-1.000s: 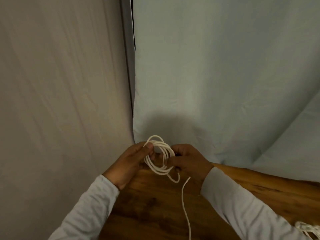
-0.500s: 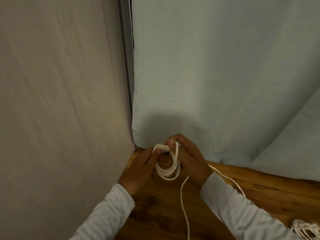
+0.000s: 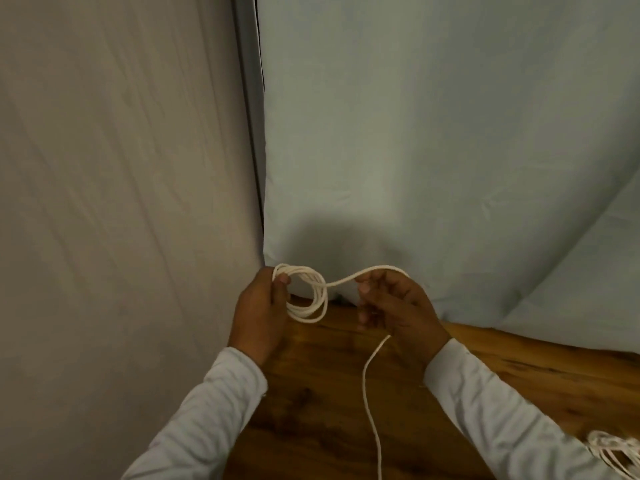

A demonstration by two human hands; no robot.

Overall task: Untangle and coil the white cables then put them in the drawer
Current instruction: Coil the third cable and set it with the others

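Head view: the left hand (image 3: 263,313) pinches a coil (image 3: 308,317) at its upper left edge, with the thumb in front and the fingers behind. The coil is made of several round loops of thin white cable (image 3: 367,375), lying close together and not fully even. It hangs in the air, above the far edge of the table (image 3: 329,410). From the right side of the coil one strand rises in a soft arc to the right hand (image 3: 398,306). This hand is closed on the strand: the fingers are curled and the strand passes over the top of the forefinger. Below this hand the cable comes out again and falls in a long loose line to the bottom edge of the picture. The two hands are apart, and both arms wear pale grey sleeves.

The table is dark brown wood with visible grain. At the lower right corner a second bundle (image 3: 613,452) of white cable lies on it, partly cut off. Behind stand a beige sheet (image 3: 121,202) on the left and a light blue sheet (image 3: 415,133) on the right.
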